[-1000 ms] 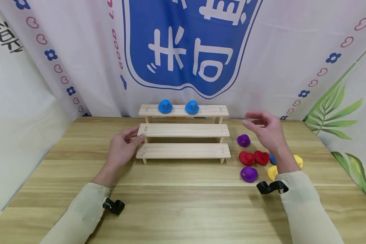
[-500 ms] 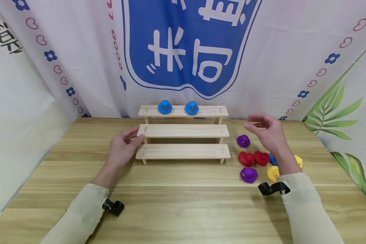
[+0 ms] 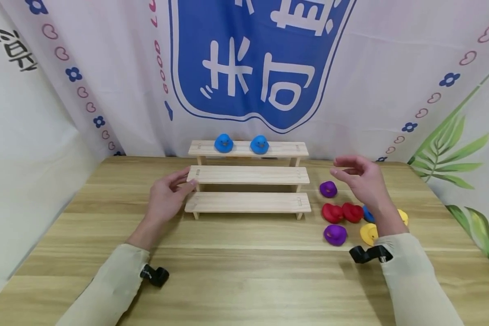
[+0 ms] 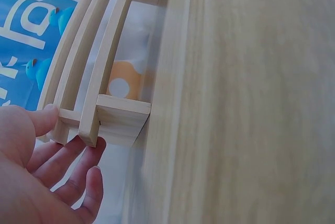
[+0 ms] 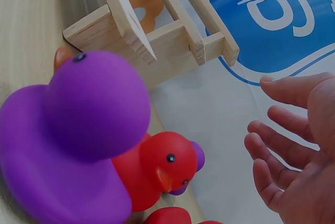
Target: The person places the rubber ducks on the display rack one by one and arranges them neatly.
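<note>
A three-tier wooden display rack (image 3: 248, 175) stands near the back of the table. On its top tier sit two blue rubber ducks, a left one (image 3: 223, 143) and a right one (image 3: 260, 145). My left hand (image 3: 168, 195) holds the rack's left end, thumb and fingers about the middle tier's end. To the right of the rack my right hand (image 3: 362, 182) hovers with loosely bent fingers, holding nothing. Below it lie a purple duck (image 3: 328, 189), two red ducks (image 3: 332, 213) and a second purple duck (image 3: 335, 235). Close up in the right wrist view is a purple duck (image 5: 94, 109).
Partly behind the right forearm are a blue duck (image 3: 368, 214) and yellow ducks (image 3: 368, 234). A printed curtain (image 3: 138, 90) hangs behind the table (image 3: 244, 271). Each sleeve carries a small black wrist camera, such as the right one (image 3: 368, 254).
My right hand has drawn slightly right and down, away from the rack. The left hand keeps its place on the rack, and the ducks stay put. The head view has shifted a little.
</note>
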The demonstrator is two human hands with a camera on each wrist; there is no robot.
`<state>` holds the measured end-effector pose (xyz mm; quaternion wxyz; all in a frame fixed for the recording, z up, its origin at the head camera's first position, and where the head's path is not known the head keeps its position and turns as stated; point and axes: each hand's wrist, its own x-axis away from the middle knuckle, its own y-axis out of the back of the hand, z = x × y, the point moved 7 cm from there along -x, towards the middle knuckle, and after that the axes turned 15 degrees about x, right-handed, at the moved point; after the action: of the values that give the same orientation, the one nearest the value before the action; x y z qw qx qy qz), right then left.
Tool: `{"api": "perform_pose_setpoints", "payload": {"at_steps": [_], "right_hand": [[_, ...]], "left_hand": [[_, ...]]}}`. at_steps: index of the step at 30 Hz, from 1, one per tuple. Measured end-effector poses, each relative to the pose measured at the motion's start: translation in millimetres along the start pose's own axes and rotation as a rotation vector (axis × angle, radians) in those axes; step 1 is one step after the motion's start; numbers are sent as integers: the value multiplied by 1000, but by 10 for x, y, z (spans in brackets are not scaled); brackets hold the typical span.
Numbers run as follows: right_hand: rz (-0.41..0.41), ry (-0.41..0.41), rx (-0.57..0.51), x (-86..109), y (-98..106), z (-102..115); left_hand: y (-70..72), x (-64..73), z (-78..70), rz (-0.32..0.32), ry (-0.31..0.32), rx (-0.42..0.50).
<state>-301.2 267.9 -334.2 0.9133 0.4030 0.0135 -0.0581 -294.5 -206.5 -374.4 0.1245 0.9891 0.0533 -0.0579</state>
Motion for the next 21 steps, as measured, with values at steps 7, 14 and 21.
{"api": "perform_pose_setpoints", "payload": {"at_steps": [7, 14, 21], "right_hand": [[26, -10, 10, 1, -19, -68], [58, -7, 14, -33, -95, -116], [85, -5, 53, -61, -143, -173]], "left_hand": [[-10, 6, -8, 0, 11, 8], [17, 13, -6, 7, 15, 3], [4, 7, -11, 14, 8, -33]]}}
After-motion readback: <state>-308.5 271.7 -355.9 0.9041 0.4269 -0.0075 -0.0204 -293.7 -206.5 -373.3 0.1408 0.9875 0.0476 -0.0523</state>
